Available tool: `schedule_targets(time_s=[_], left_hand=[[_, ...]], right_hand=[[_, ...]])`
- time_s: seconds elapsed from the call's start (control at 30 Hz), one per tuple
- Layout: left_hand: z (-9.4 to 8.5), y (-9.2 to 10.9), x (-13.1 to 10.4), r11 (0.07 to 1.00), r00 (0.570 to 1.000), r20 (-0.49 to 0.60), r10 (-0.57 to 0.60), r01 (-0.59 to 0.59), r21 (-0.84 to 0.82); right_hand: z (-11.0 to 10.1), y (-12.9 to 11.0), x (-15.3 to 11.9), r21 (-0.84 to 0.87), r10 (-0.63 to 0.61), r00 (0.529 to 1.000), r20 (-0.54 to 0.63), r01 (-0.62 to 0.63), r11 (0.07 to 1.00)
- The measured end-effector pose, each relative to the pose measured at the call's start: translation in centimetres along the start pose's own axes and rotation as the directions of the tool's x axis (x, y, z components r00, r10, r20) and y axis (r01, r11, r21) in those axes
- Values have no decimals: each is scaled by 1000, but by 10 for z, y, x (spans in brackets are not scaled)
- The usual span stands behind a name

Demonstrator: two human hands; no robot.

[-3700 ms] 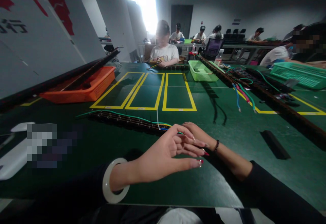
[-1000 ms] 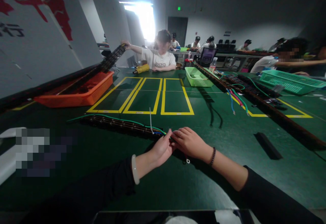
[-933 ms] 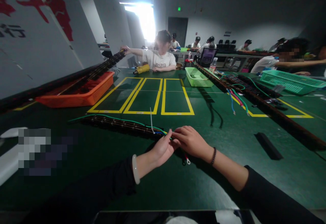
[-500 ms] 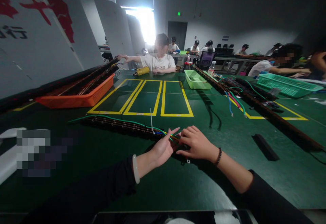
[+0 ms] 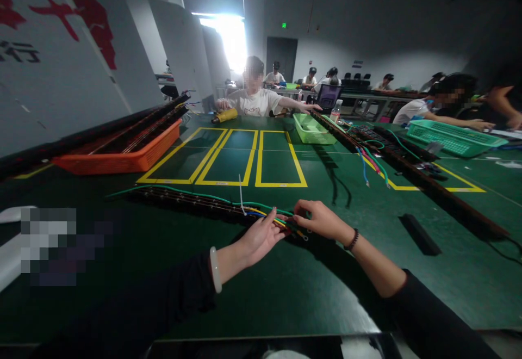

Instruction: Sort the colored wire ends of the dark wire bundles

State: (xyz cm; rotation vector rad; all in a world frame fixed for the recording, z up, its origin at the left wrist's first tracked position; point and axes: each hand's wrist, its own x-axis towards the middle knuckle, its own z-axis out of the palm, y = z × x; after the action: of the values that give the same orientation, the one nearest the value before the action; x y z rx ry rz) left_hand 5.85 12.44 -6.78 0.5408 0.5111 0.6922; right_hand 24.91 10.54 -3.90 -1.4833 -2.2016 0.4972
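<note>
A bundle of coloured wires (image 5: 256,213) runs out of a long dark strip (image 5: 179,198) lying on the table. A white cable tie (image 5: 241,196) stands up from it where the wires come out. My left hand (image 5: 259,240), palm up, holds the wires between thumb and fingers. Past its fingertips, a yellow wire ends in a ring terminal (image 5: 305,237). My right hand (image 5: 324,222) pinches close to the wire ends, where the green wire (image 5: 281,211) meets its fingertips. Its fingers partly hide that wire's end.
An orange basket (image 5: 110,164) holds long strips at the left. Yellow tape rectangles (image 5: 281,185) mark the table. Farther back stand a light green basket (image 5: 316,136) and a teal basket (image 5: 457,140). A black block (image 5: 419,235) lies at right. A person (image 5: 255,98) sits opposite.
My right hand has shifted slightly right and up, exposing the yellow wire's ring terminal. The person opposite has moved an arm from the orange basket's side toward the light green basket.
</note>
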Motion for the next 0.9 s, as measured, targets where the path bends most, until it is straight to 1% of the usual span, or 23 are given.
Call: schedule_targets(time_s=[0.07,0.13,0.2,0.27,0.33,0.43,0.53,0.6,0.73,0.83,0.9], left_hand=[[1,1,-2,1000,1000,-20,-8,9,9],[1,2,-3,1000,999,-33,-20,20,7],[1,3,-3,999,999,-36,-34,34,4],[1,4,-3,999,998,-37,-47,47,-4],[0,4,-2,998,998,-40,-57,56,-23],[0,4,-1,996,997,-40,-60,57,-63],[-1,4,0,994,997,-41,-68,64,-88],[-2,3,0,994,997,-44,-70,66,-90],[-3,3,1,995,998,-27,-59,56,-82],[-2,3,1,996,998,-19,-53,52,-68],[-1,4,1,997,998,-18,-54,53,-57]], right_hand=[[4,7,2,64,91,996,20,-92,994],[8,12,4,51,99,994,-50,-97,994],[13,17,7,-22,51,986,-161,-56,998],[17,22,10,-124,-9,973,-230,-20,992],[20,26,14,-237,-67,966,-251,6,971],[23,33,19,-377,-133,959,-250,30,926],[25,38,24,-439,-162,955,-249,38,897],[28,41,26,-422,-168,959,-230,57,905],[29,44,27,-303,-196,957,-216,125,945],[23,37,20,-250,-231,943,-238,170,953],[17,27,14,-254,-275,936,-221,217,942]])
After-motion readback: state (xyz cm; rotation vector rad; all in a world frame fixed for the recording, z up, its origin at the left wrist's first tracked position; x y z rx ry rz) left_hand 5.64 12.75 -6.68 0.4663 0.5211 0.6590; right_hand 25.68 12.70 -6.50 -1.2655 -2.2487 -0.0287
